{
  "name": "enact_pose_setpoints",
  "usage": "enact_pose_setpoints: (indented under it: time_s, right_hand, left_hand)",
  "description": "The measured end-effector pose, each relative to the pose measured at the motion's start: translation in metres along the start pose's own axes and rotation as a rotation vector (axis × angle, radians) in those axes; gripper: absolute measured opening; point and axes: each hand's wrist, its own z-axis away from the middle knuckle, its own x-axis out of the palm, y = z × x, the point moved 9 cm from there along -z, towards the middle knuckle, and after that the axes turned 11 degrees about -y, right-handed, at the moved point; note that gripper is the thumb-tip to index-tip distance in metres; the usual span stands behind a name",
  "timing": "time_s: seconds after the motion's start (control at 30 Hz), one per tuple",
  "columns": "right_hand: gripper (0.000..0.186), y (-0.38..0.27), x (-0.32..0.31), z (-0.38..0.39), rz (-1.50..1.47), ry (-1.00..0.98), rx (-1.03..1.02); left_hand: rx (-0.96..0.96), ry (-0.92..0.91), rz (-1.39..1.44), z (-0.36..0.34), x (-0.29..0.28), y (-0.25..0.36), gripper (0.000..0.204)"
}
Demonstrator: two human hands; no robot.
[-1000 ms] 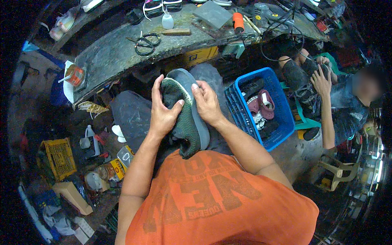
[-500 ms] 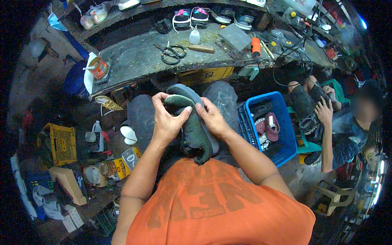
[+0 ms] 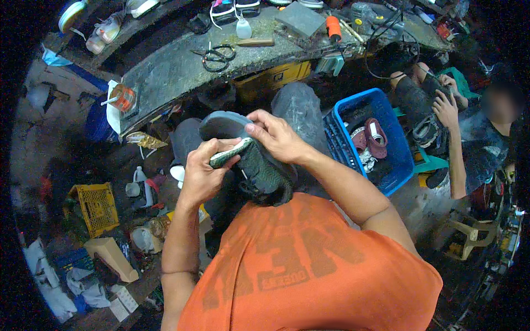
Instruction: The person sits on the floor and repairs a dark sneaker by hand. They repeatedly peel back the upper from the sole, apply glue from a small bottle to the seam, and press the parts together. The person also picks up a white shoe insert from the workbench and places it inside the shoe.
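Observation:
A dark green textured shoe upper (image 3: 264, 165) with black laces lies over my lap, its heel end near my shirt. Its toe end is parted from a grey shoe sole (image 3: 222, 124), and a pale underside shows along the folded edge. My left hand (image 3: 203, 170) is closed on that folded toe edge, thumb and fingers pinching it. On the sole's front rim my right hand (image 3: 279, 137) is closed, thumb on the inner face. The rear of the sole is hidden behind the upper and my right hand.
Ahead stands a dark workbench (image 3: 165, 71) with black-handled scissors (image 3: 218, 58), a white bottle (image 3: 243, 27) and an orange cylinder (image 3: 333, 28). A blue basket (image 3: 406, 160) holding maroon clogs (image 3: 377, 138) is at my right. Beyond it sits another person (image 3: 486, 149). A yellow crate (image 3: 98, 209) stands left.
The toe of the upper has been pulled back from the sole, so the gap is wider. My right hand has moved up to the sole's front rim. The view has shifted.

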Motion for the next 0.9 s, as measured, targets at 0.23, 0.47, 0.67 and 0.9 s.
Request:
enact_pose_setpoints:
  time_s: [0.23,0.47,0.67,0.9]
  right_hand:
    - [0.034,-0.002,0.016,-0.011,0.086,0.119,0.018]
    - [0.036,0.024,0.016,-0.005,0.029,0.161,0.124]
    - [0.032,0.046,-0.024,-0.001,-0.090,0.169,-0.086]
    - [0.042,0.036,-0.092,0.038,-0.071,0.360,-0.015]
  left_hand:
    - [0.165,-0.009,0.105,0.015,-0.005,-0.013,0.020]
    - [0.277,-0.042,-0.077,0.017,0.004,0.013,0.022]
    - [0.439,0.442,-0.033,0.001,-0.058,0.021,0.065]
    - [0.008,-0.120,0.758,-0.103,0.056,-0.039,0.059]
